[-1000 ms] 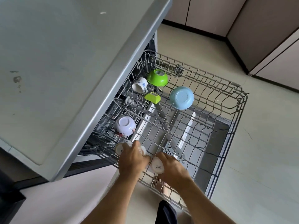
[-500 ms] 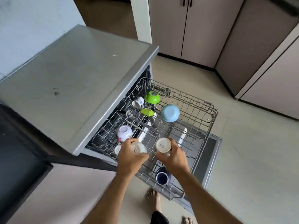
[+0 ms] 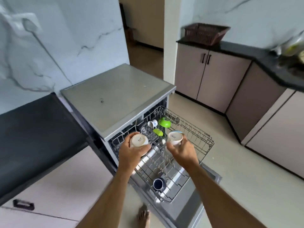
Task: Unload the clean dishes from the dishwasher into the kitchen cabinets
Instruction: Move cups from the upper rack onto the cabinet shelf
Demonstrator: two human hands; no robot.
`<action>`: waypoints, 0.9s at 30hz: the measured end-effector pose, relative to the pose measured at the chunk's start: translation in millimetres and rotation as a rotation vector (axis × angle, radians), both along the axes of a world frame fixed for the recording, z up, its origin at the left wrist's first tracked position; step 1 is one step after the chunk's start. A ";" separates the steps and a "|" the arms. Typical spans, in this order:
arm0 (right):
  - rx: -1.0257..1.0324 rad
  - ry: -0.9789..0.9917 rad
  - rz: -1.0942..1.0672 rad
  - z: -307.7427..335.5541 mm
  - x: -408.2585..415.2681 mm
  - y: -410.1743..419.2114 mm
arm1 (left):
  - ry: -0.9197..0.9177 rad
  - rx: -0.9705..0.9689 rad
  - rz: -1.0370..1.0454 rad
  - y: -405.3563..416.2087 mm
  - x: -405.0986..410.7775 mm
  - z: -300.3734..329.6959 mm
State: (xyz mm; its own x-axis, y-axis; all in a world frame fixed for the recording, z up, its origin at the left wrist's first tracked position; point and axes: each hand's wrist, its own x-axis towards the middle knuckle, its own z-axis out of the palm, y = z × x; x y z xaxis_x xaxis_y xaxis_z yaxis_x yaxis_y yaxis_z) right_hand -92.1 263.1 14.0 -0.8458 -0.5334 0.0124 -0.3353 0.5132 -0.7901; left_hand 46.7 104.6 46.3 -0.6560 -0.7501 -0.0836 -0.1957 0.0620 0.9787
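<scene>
Both cups had come up out of the rack since a moment earlier, and my view had lifted toward the kitchen. My left hand (image 3: pixel 131 151) was curled round a white cup (image 3: pixel 139 140) held bottom-up, and my right hand (image 3: pixel 180 149) gripped a second white cup (image 3: pixel 175 137) the same way, both above the pulled-out dishwasher rack (image 3: pixel 194 139). A green bowl (image 3: pixel 164 122), a small mug (image 3: pixel 152 124) and a dark blue cup (image 3: pixel 158 183) waited in the rack. The cabinet doors (image 3: pixel 205 74) across the floor were closed. With both hands full, I judged that opening one could loosen my grip and drop a cup.
</scene>
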 end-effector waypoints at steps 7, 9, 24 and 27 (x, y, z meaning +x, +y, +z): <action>-0.066 0.048 0.170 59.6 31.8 -35.7 | 0.122 -0.047 0.156 -4.2 63.2 47.9; -0.097 0.081 0.207 79.1 45.6 -51.9 | 0.151 -0.065 0.217 -10.2 78.4 63.4; -0.296 0.195 0.503 218.4 179.7 -217.7 | 0.311 -0.229 0.629 -126.2 220.8 183.2; -0.354 0.210 0.561 239.7 217.4 -256.9 | 0.362 -0.240 0.621 -154.1 252.0 204.3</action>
